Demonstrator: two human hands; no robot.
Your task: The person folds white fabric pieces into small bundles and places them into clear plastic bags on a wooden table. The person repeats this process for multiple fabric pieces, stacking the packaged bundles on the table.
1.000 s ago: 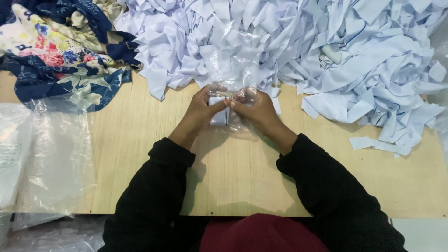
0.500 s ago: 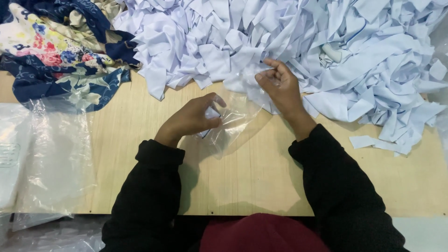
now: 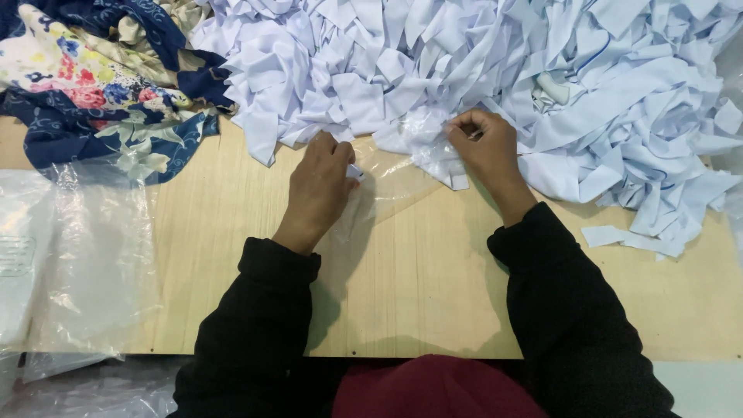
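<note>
A clear plastic bag [image 3: 391,182] lies stretched on the wooden table [image 3: 418,286] between my hands. My left hand [image 3: 320,186] pinches its near end, with a small white piece at the fingertips. My right hand [image 3: 484,143] grips the bag's far end at the edge of a big heap of pale blue-white fabric pieces [image 3: 480,62]. Both arms wear black sleeves.
A dark blue floral cloth [image 3: 93,85] is bunched at the back left. Clear plastic sheeting [image 3: 77,263] hangs over the table's left edge. A loose fabric strip [image 3: 631,238] lies at the right, near the heap.
My hands, first together on a small folded piece in the bag, have moved apart. The right hand went to the heap's edge and now pulls the bag taut.
</note>
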